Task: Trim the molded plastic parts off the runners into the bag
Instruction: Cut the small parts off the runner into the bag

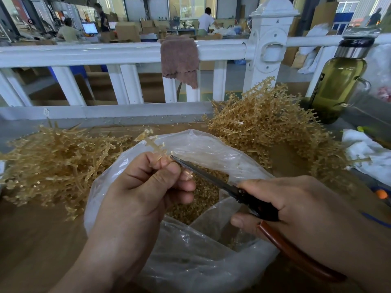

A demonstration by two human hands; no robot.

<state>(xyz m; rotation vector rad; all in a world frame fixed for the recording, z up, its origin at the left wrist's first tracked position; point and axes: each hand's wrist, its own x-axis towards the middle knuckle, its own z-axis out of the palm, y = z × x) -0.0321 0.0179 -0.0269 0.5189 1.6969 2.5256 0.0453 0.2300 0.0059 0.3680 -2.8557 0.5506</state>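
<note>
My left hand (146, 187) pinches a pale amber plastic runner (153, 144) that sticks up and away over an open clear plastic bag (211, 144). My right hand (296, 206) grips scissors (211, 178) with black blades and brown handles. The blade tips touch the runner just above my left fingers. Small amber trimmed parts (203, 199) fill the bottom of the bag.
A heap of amber runners (53, 163) lies left of the bag, and a taller heap (268, 123) at the back right. A white railing (105, 53) with a brown cloth (179, 58) runs behind. A glass bottle (336, 85) stands far right, above white rags (364, 151).
</note>
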